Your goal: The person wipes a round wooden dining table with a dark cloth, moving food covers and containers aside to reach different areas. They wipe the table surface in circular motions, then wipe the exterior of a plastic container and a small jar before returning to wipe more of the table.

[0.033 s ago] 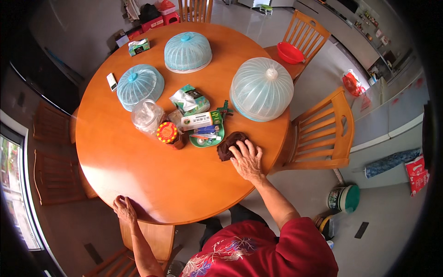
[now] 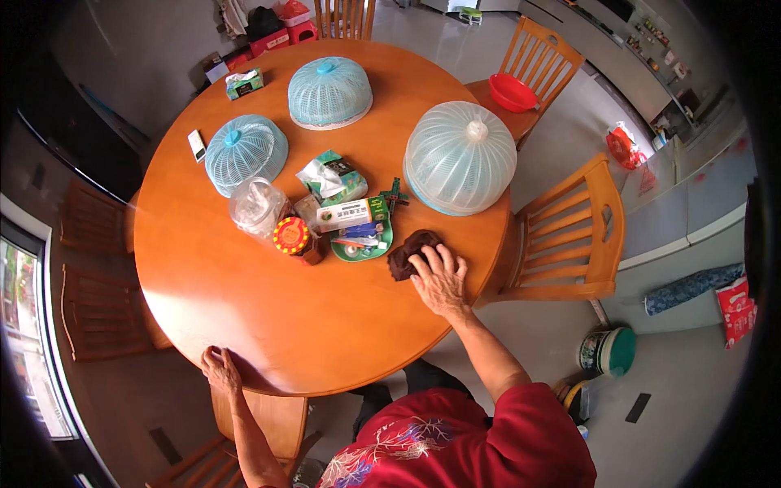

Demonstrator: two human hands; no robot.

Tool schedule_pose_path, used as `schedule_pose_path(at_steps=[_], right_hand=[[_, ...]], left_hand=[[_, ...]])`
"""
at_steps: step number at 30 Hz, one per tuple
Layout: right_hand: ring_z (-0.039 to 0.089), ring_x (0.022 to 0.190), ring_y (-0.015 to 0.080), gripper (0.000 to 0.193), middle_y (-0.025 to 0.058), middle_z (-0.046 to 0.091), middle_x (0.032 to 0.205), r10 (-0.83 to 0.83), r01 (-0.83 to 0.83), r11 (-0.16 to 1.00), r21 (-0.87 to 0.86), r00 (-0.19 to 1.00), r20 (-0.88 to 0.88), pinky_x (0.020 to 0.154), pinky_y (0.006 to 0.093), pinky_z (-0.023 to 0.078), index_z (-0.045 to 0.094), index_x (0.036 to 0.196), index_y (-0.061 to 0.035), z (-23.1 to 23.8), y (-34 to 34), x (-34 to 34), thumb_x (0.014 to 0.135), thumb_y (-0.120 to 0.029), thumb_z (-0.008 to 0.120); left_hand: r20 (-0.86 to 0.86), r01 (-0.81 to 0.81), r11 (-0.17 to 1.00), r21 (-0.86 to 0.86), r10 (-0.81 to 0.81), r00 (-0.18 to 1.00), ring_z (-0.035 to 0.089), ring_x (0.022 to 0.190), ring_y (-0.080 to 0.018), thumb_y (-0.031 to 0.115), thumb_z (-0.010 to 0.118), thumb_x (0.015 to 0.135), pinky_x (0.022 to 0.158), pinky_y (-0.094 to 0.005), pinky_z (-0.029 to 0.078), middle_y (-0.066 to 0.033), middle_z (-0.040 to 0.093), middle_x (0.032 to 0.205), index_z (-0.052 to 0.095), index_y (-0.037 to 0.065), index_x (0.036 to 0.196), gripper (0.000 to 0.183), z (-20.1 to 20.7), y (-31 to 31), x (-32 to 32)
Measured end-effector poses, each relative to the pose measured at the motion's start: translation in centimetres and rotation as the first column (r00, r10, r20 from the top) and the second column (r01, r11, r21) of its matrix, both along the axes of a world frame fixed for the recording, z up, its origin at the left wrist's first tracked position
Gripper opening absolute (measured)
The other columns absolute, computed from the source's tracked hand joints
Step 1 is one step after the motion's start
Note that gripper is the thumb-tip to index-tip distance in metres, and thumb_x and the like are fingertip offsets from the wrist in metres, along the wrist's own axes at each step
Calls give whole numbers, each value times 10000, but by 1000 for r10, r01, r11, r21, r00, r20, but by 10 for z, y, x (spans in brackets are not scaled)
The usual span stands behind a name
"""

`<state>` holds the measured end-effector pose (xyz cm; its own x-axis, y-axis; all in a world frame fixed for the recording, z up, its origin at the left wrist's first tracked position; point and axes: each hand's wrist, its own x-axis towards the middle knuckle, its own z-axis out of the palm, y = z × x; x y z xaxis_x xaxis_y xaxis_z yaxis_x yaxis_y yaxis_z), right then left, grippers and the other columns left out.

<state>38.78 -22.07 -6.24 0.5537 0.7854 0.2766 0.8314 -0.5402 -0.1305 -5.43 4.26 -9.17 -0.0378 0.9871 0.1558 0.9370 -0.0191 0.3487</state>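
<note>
Fingers of the right hand (image 2: 440,281) lie spread flat on one dark brown cloth (image 2: 411,250), bunched, long axis slanting toward three mesh food covers (image 2: 460,156); left hand (image 2: 218,368) grips the round table (image 2: 244,309) edge.

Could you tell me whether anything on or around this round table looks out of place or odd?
Mostly tidy. One oddity: a red bowl sits on a chair seat rather than the table. The right hand rests on a dark brown cloth near the edge.
</note>
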Motion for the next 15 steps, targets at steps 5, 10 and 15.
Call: schedule_pose_path(at_steps=[5, 10, 15], right_hand=[[369, 1281, 260, 429, 9, 463, 1321, -130, 129, 991, 47, 991, 28, 951, 515, 291, 531, 1213, -242, -10, -36, 71, 820, -311, 690], [408, 1222, 307, 400, 35, 487, 1287, -183, 186, 979, 87, 982, -39, 905, 501, 347, 550, 1169, -178, -25, -54, 107, 807, -230, 713], [437, 1080, 341, 302, 90, 489, 1071, -46, 43, 991, 123, 999, 25, 806, 518, 372, 559, 1006, -127, -11, -35, 38, 780, -265, 704]], left_hand=[[61, -52, 996, 69, 48, 997, 417, 1182, -394, 458, 641, 859, 994, -518, 343, -228, 439, 1303, 515, 58, 1263, 582, -20, -57, 25], [261, 183, 975, 126, -211, 942, 414, 1197, -391, 294, 643, 902, 988, -514, 356, -236, 395, 1339, 548, 37, 1184, 393, 5, -130, 108], [437, 499, 862, 88, -484, 758, 510, 1128, -349, 108, 682, 853, 969, -430, 405, -157, 535, 1189, 605, 62, 1075, 240, 28, -179, 182]])
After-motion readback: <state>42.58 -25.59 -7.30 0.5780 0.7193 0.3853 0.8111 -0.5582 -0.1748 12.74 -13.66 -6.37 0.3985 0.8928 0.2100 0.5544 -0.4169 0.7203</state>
